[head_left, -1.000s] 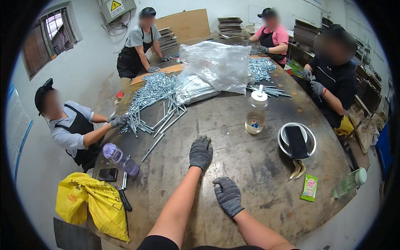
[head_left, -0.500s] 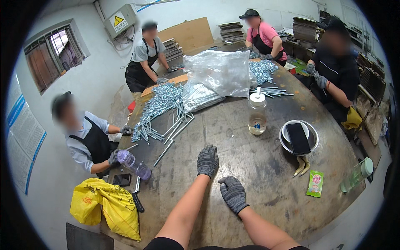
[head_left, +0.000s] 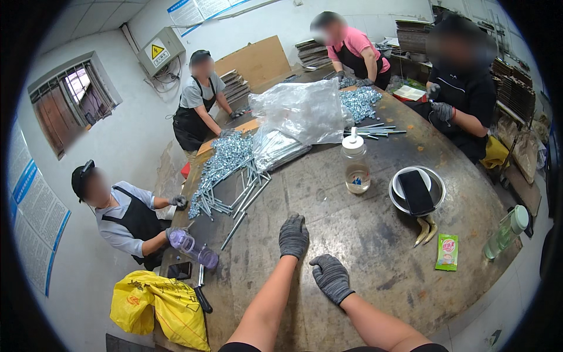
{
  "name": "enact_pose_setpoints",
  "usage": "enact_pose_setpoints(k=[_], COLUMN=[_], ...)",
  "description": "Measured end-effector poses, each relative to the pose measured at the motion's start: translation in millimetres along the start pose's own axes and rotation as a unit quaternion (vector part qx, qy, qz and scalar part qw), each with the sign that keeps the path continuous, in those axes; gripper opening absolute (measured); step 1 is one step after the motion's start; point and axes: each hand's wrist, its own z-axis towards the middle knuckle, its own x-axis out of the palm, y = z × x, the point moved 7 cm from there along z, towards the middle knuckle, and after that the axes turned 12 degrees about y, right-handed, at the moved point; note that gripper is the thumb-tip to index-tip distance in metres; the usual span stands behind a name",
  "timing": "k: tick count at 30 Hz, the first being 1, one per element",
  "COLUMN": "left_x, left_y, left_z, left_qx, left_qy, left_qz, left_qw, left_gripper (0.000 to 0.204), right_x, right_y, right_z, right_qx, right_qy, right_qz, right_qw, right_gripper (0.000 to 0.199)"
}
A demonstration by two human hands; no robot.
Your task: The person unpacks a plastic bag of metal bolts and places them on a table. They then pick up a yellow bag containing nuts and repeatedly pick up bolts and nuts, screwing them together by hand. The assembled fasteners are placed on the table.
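My left hand (head_left: 293, 237), in a grey knit glove, rests on the worn metal table (head_left: 375, 281) with its fingers curled under. Closer to me and to its right, my right hand (head_left: 331, 278) lies in a matching glove, also closed like a loose fist. Nothing shows in either hand, and they do not touch each other. Beyond my left hand lie long metal rods (head_left: 234, 230) beside a heap of small shiny metal fasteners (head_left: 220, 161). A clear bottle with a white lid (head_left: 356, 167) stands past my hands to the right.
Clear plastic sheeting (head_left: 299, 111) covers bundled rods. To the right are a metal bowl (head_left: 441, 202), a black phone (head_left: 417, 192), a green sachet (head_left: 447, 253) and a green bottle (head_left: 505, 236). At left, a co-worker's gloved hand holds a purple bottle (head_left: 193, 249) near a yellow bag (head_left: 170, 305).
The whole view has shifted and tilted slightly. My two hands stay in place on the table. The co-worker in pink bends lower over the table.
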Motion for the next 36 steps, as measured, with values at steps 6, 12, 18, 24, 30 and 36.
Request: enact_pose_setpoints(k=[6,12,18,24,30,36], left_x=[0,0,4,-5,-74,-3], left_y=[0,-1,1,1,-5,8], left_z=[2,1,3,25,154,107], left_qx=[0.005,-0.001,0.012,-0.047,-0.123,-0.035], left_qy=[-0.005,0.003,0.003,0.091,0.088,0.155], left_qz=[0.0,0.0,0.002,0.012,-0.034,-0.037], left_qw=[1.0,1.0,1.0,0.995,0.988,0.987], left_gripper=[0.026,0.026,0.027,0.044,0.063,0.059], right_x=[-1,-1,2,4,4,10], right_y=[0,0,-4,-5,-7,2], right_z=[-1,-1,0,0,1,5], right_qx=[-0.003,0.009,0.012,0.026,0.001,-0.009], right_qy=[-0.001,0.018,0.023,0.034,0.018,0.031], right_qz=[0.007,0.006,0.011,0.005,-0.02,-0.022], right_qw=[1.0,1.0,1.0,0.999,1.0,0.999], right_gripper=[0.018,0.02,0.023,0.023,0.021,0.021])
